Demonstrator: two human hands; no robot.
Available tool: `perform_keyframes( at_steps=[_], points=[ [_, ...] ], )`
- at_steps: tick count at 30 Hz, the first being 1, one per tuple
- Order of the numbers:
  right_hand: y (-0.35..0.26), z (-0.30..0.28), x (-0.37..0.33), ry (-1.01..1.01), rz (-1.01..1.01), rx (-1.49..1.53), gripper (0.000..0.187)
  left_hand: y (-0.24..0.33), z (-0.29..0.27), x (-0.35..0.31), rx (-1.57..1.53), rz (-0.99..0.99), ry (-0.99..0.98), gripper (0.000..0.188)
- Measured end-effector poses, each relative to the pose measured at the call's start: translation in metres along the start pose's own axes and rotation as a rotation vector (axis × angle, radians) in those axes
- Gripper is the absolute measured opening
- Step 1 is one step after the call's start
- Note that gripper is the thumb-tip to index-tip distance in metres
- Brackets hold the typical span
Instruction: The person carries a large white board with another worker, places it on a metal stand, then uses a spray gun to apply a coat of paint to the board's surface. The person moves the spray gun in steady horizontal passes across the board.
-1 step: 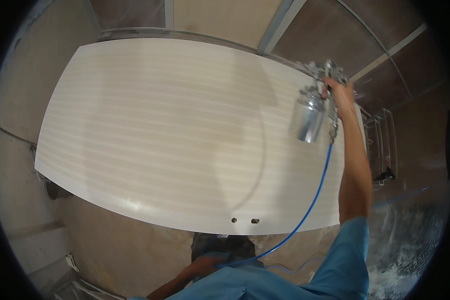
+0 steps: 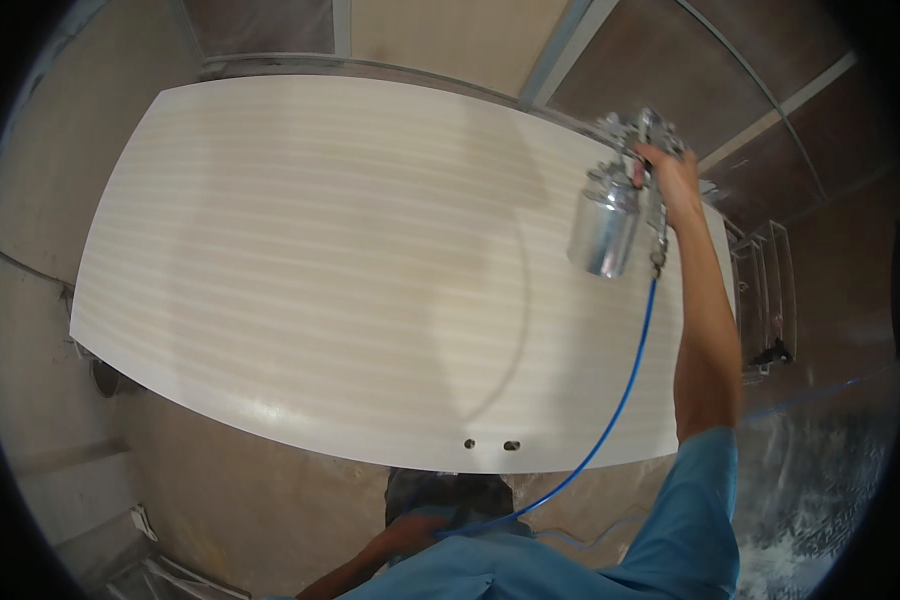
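A metal spray gun (image 2: 646, 150) with a silver cup (image 2: 604, 235) under it is in my right hand (image 2: 668, 180), above the far right part of a large white door panel (image 2: 320, 270). My fingers are closed round its grip, and the cup leans slightly. From the handle's lower end a blue air hose (image 2: 625, 400) curves down past the near edge of the panel toward my body. There my left hand (image 2: 420, 530), low and in shade, closes on the hose; its fingers show poorly. Near the panel's front edge are a round hole (image 2: 469, 444) and an oblong hole (image 2: 511, 446).
Behind the panel's far edge stands a wall of brown and beige panels (image 2: 450, 40) with metal strips. A wire rack (image 2: 767, 290) is at the right. The floor (image 2: 240, 480) below is brown, with whitish marks (image 2: 800, 530) at the lower right.
My right hand and the spray gun have moved a little to the left and slightly farther away. The hose has shifted with them. My left hand stays low near my body.
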State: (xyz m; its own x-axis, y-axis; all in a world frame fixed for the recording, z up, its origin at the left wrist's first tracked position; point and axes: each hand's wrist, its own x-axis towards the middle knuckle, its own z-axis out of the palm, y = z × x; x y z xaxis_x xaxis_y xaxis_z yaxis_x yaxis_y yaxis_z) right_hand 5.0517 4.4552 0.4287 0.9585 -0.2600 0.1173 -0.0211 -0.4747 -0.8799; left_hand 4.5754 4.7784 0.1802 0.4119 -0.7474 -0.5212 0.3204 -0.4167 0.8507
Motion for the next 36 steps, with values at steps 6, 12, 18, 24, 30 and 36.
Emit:
perform_keyframes(
  at_steps=[6,12,18,24,30,36],
  points=[
    [-0.056,0.126,0.042,-0.280,-0.143,0.088,0.012,0.019,0.006,0.015,-0.102,-0.182,0.015,0.047],
    [-0.084,0.163,0.050,-0.466,-0.264,0.138,0.011,0.024,0.023,0.039,-0.169,-0.166,0.045,0.047],
    [-0.042,0.058,0.050,-0.345,-0.223,-0.032,0.012,0.058,0.079,0.089,-0.097,-0.067,-0.015,0.043],
    [0.058,-0.130,0.050,-0.221,-0.158,-0.098,0.006,0.123,0.147,0.158,0.017,-0.076,-0.082,0.032],
    [0.166,-0.353,0.036,-0.056,-0.064,-0.177,0.006,0.190,0.262,0.257,0.055,0.034,-0.087,0.041],
    [0.222,-0.426,0.028,0.059,-0.013,-0.290,0.010,0.196,0.282,0.278,-0.035,0.143,-0.272,0.039]
  ],
)
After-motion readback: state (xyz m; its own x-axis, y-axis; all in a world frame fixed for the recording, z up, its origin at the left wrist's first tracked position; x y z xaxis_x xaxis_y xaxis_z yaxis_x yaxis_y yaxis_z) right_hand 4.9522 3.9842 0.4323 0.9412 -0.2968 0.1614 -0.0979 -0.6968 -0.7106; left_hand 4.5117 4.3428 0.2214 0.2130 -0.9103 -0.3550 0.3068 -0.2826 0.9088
